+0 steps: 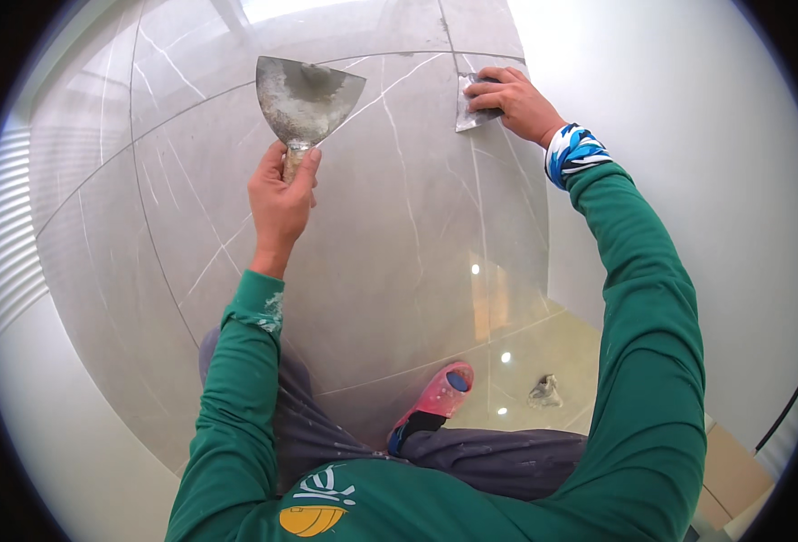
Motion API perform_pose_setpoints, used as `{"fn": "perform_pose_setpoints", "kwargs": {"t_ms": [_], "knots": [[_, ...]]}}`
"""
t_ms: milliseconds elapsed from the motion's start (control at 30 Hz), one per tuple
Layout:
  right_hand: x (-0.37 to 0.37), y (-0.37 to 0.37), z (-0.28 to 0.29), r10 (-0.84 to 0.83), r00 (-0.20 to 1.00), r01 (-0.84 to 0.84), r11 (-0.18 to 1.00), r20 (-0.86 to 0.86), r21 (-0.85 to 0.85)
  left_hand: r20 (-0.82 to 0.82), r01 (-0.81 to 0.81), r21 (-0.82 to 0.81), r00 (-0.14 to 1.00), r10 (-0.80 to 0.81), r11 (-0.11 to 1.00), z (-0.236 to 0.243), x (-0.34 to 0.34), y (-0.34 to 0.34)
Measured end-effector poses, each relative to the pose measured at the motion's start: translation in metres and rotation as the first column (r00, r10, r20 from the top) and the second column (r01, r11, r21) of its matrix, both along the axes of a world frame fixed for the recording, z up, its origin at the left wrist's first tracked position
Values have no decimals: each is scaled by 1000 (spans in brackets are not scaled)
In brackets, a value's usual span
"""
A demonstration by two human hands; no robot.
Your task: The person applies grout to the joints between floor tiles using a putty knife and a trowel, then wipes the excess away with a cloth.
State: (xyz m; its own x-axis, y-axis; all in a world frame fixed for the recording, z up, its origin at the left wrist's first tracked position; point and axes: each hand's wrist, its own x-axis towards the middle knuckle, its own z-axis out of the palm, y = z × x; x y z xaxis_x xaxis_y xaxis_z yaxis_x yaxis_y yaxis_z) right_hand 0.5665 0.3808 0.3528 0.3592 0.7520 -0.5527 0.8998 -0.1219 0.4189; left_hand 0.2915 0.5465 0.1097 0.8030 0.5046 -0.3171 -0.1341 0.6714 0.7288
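My left hand [279, 200] is closed round the handle of a wide putty knife [304, 99]. Its flared metal blade points upward and carries pale, dried smears. Further right and higher, my right hand [523, 108] grips a small flat scraper [465, 107], its fingers pressed over it. That scraper lies against the grey marble-look tiles [354, 244], beside a dark vertical joint [449, 27] near the tiles' right edge. My fingers hide part of the scraper.
A plain white wall [670, 117] borders the tiles on the right. Below, a crumpled pale scrap [544, 392] lies on the shiny floor [516, 366], near my pink clog [444, 393]. A dark cable [788, 402] hangs at the far right, and a ribbed white surface [10, 235] stands at the left.
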Motion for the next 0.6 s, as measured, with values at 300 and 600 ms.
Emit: {"fn": "perform_pose_setpoints", "kwargs": {"t_ms": [300,600], "knots": [[-17,5,2,31,999,-32,999,14,25,-18,5,20,1000,-5,1000,-3,-4,0],[-33,-23,19,-37,999,37,999,-38,-4,-4,10,15,1000,-10,1000,-2,-9,1]]}}
